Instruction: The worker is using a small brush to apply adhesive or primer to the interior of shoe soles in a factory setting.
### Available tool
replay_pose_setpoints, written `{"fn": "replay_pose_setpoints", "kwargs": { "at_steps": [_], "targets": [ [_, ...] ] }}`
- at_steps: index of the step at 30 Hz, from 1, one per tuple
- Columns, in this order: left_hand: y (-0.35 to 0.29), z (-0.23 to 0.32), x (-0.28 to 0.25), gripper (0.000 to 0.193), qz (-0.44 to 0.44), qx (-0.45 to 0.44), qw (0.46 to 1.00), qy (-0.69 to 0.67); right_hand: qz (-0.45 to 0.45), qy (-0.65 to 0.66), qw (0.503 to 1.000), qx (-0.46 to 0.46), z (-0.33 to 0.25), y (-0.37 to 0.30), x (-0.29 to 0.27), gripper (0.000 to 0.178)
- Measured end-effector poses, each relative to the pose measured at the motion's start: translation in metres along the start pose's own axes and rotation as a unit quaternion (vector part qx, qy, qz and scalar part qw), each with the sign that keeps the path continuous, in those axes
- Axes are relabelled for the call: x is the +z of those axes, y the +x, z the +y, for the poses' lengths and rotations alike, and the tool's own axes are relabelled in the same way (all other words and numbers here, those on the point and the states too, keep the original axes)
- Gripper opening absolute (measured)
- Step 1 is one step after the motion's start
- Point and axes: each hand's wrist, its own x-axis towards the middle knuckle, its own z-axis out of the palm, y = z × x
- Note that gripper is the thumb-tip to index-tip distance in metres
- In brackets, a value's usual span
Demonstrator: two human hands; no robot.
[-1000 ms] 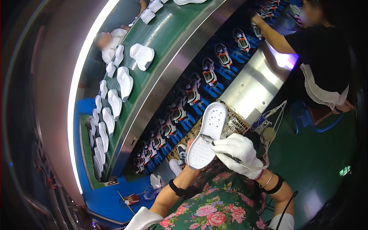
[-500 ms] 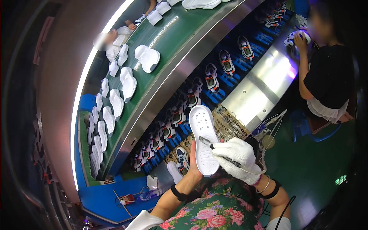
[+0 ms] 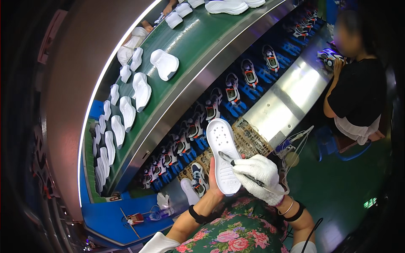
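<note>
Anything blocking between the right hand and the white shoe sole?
Just the brush-like tool that the gloved right hand holds, its tip over the middle of the white shoe sole. Nothing else visible intervenes; the left hand grips the sole's left side.

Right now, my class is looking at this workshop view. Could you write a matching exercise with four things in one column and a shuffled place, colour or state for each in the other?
Column 1
1. White sole with small holes
2. Thin dark tool
3. Plastic bottle
4. Wearer's patterned garment

Column 2
A. Lying on the blue table
B. Gripped in the gloved right hand
C. Green with pink flowers
D. Held in the bare left hand

Right pairs: 1-D, 2-B, 3-A, 4-C
</note>
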Motion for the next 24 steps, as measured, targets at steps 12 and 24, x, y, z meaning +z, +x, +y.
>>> {"fn": "replay_pose_setpoints", "kwargs": {
  "at_steps": [12, 24],
  "targets": [
    [-0.001, -0.005, 0.006, 0.081, -0.011, 0.023, 0.999, -0.028, -0.013, -0.009, 1.000, 0.008, -0.005, 0.001, 0.004, 0.020],
    [-0.004, -0.002, 0.009, 0.080, -0.012, 0.030, 0.997, -0.075, -0.013, 0.006, 1.000, 0.012, -0.003, 0.003, 0.011, 0.021]
  ]
}}
